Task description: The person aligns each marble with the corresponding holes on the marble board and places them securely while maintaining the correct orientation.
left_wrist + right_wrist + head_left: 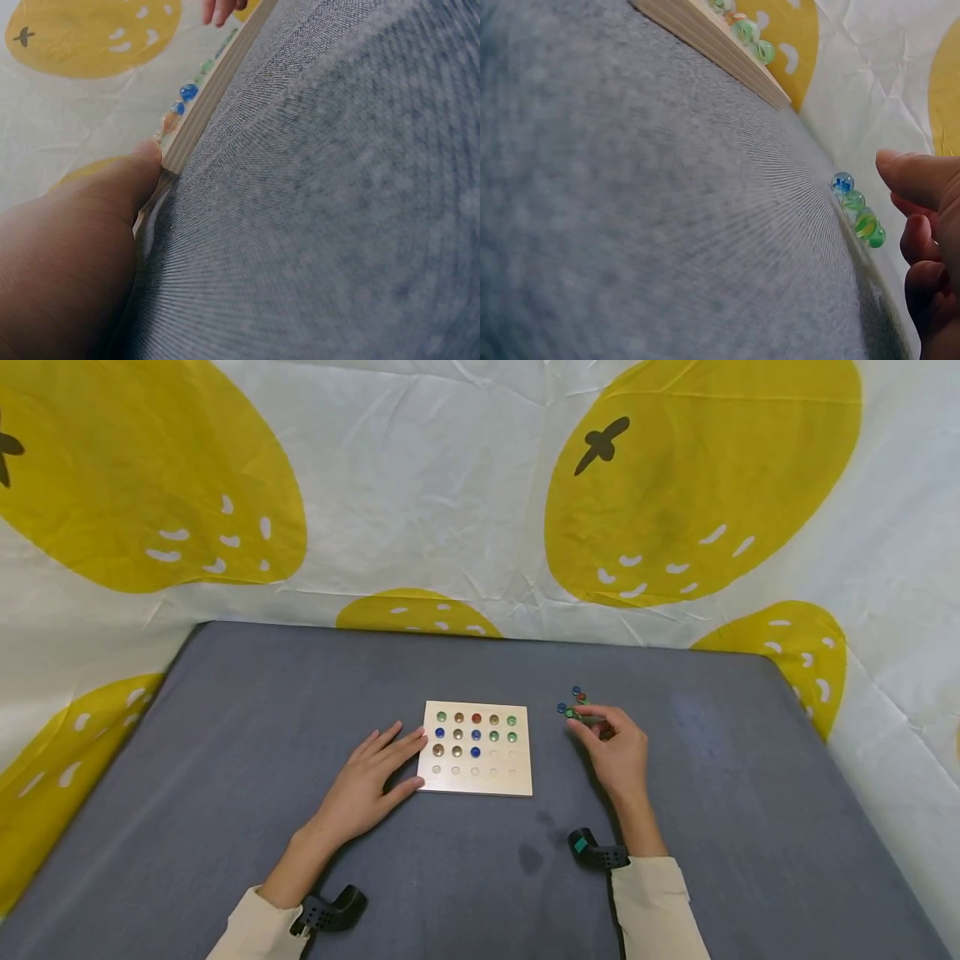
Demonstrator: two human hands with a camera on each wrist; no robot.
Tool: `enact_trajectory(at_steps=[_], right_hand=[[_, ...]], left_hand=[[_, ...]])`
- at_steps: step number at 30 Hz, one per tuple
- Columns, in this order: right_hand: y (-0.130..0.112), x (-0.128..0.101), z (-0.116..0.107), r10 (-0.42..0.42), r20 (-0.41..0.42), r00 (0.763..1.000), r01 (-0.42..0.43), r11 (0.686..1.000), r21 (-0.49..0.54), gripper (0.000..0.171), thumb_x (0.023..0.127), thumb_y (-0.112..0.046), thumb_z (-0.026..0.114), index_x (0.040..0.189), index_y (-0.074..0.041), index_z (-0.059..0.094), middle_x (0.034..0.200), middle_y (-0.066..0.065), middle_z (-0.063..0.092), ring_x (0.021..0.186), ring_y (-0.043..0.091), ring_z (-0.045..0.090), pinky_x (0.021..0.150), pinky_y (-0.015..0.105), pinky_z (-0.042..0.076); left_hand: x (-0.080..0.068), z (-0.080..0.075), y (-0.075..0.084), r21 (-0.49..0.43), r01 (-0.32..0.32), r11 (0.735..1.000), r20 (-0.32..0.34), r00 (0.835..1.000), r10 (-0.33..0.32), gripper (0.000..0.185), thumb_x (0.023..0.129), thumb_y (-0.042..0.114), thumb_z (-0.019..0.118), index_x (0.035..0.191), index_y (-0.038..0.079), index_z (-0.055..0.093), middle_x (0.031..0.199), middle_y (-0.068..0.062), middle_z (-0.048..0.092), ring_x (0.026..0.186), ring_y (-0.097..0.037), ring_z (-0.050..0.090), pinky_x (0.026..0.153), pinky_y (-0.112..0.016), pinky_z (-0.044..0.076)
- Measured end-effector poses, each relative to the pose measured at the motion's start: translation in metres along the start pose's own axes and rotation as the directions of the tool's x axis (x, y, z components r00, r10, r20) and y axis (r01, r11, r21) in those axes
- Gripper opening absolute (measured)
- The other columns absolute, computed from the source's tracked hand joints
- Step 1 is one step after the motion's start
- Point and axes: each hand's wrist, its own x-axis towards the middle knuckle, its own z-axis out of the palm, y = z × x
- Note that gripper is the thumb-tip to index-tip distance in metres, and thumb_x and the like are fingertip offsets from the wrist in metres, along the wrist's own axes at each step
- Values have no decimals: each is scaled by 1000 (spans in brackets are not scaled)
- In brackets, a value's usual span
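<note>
On grey cloth (225, 735), curled right-hand fingers (592, 727) seemingly pinch glassy marbles (573, 702); left fingers (393, 747) flat.

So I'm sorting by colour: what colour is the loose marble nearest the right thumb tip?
Blue marble, clearest in the right wrist view.

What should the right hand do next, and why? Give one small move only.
Probably close the right hand on one of the loose marbles at its fingertips. The wooden board has empty holes in its third and fourth rows, the left hand rests against its left edge, and the right wrist view shows no marble pinched yet.
</note>
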Motion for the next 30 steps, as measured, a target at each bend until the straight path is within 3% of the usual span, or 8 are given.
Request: enact_trajectory(at_steps=[13,30], right_hand=[[4,0,4,24,26,999,-22,998,-54,24,81,-15,79,105,-11,73,82,10,53,61,17,44,53,24,33],[4,0,2,39,38,999,-33,988,-153,24,81,-11,78,104,-7,73,81,9,55,59,15,42,53,25,31]], left_hand=[[-1,-1,-1,1,7,1000,3,1000,-7,57,92,35,64,143,14,48,146,-2,44,139,-31,29,113,-50,18],[0,1,-2,9,-4,1000,-2,1000,4,57,92,35,64,142,13,49,146,-2,44,138,-32,30,112,-51,19]])
